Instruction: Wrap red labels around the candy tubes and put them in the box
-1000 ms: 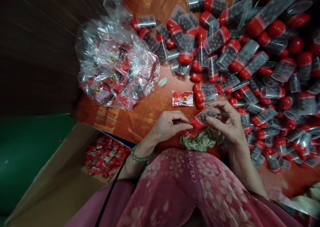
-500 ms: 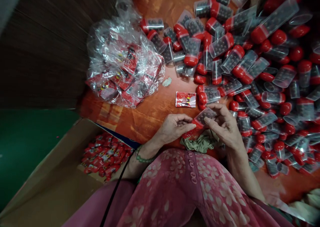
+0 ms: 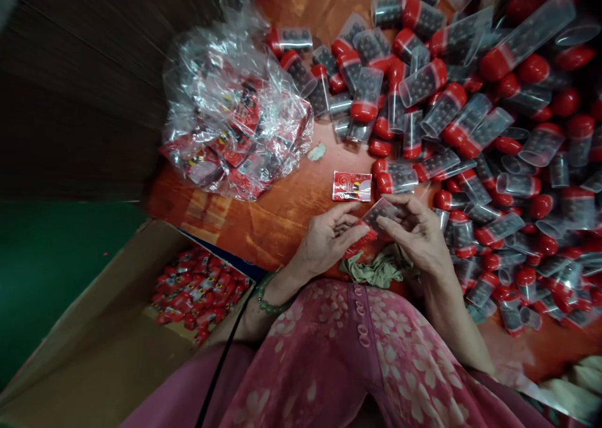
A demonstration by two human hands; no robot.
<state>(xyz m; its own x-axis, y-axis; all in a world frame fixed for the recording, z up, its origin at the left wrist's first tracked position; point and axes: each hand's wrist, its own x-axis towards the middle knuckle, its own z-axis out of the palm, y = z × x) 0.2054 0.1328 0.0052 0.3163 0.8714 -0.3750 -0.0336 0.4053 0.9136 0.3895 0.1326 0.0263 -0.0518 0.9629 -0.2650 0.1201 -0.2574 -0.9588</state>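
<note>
My right hand (image 3: 418, 230) pinches a clear plastic tube (image 3: 380, 211) of small dark balls, tilted with its lower end toward my left hand (image 3: 324, 240). The left fingers and thumb close on a red printed wrapper (image 3: 361, 242) at that lower end. Whether the tube's end is inside the wrapper or only against it, I cannot tell. Just beyond my hands a flat red printed packet (image 3: 352, 186) lies on the table. Under the held tube is a crumpled pale green cloth (image 3: 380, 267).
Many red-capped clear tubes (image 3: 470, 127) are heaped across the right of the orange-brown table (image 3: 263, 227). A crinkled clear bag (image 3: 235, 101) with red printed packets sits at the back left. Below the table's left edge, a cardboard box (image 3: 94, 340) contains red wrapped pieces (image 3: 200, 290).
The red wrapper showed more widely half a second ago; my left fingers now cover more of it and sit closer to my right hand. The whole view has shifted slightly.
</note>
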